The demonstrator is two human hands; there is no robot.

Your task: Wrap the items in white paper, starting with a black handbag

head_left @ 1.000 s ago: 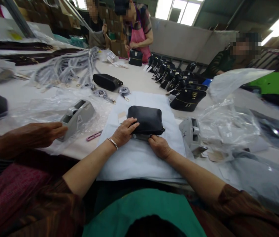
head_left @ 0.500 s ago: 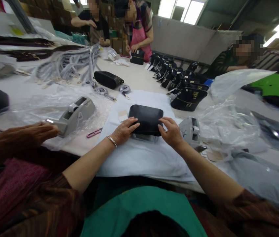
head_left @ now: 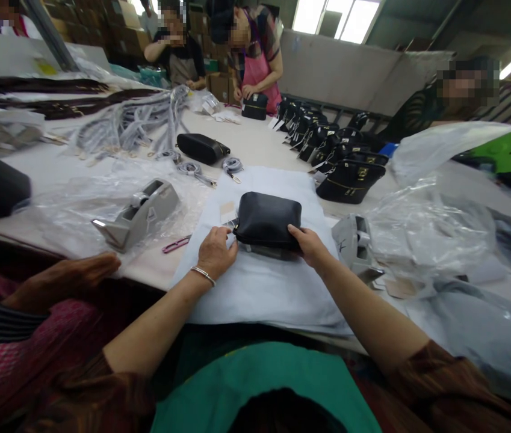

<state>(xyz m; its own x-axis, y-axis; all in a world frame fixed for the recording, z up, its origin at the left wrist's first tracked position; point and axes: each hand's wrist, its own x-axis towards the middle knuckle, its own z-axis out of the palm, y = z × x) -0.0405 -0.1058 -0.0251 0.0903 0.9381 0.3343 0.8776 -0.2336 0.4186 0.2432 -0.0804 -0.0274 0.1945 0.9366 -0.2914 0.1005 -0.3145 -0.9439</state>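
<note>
A small black bag [head_left: 269, 218] lies tilted over a white cloth [head_left: 264, 288] on the table in front of me. My right hand [head_left: 313, 245] grips its right lower corner, thumb on top and fingers underneath. My left hand [head_left: 216, 251] is at the bag's left end with curled fingers, beside a dark tab; what they pinch is hidden. A pale tag [head_left: 227, 210] lies just beyond that hand. Under the bag's front edge shows something clear, like plastic.
Grey tape dispensers stand left [head_left: 142, 213] and right [head_left: 355, 243] of the cloth. A pink cutter [head_left: 176, 244] lies at left. Black bags [head_left: 352, 180] line the right back. A co-worker's hand [head_left: 72, 276] is at my left; other people work across the table.
The bag has been tilted, its left end turned towards me. My left hand has moved off its top to the left end; my right now grips the corner. The neighbour's hand has dropped lower.
</note>
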